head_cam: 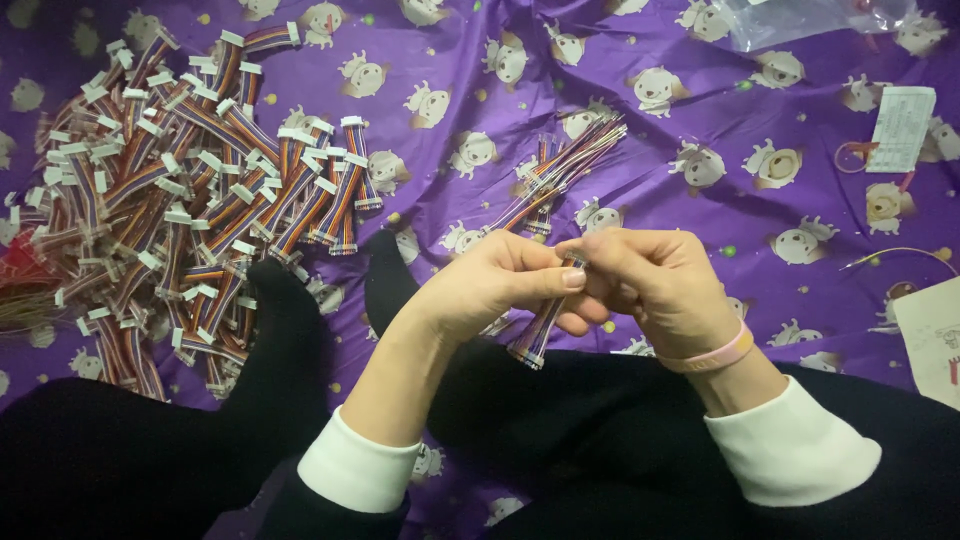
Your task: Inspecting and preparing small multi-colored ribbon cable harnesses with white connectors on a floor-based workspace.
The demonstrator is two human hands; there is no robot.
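My left hand [490, 285] and right hand [650, 285] meet at frame centre, fingers of both pinched on one short rainbow ribbon cable [540, 330], which hangs down from the grip over my dark lap. A loose cable bundle [565, 170] lies just above the hands on the purple patterned cloth [700, 110]. A large cable pile [190, 200] fills the upper left.

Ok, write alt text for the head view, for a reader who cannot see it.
Both hands, the left hand and right hand, pinch a short multicoloured ribbon cable between them above the person's dark-clothed lap. A big pile of similar cables lies to the left on a purple cartoon-print cloth.
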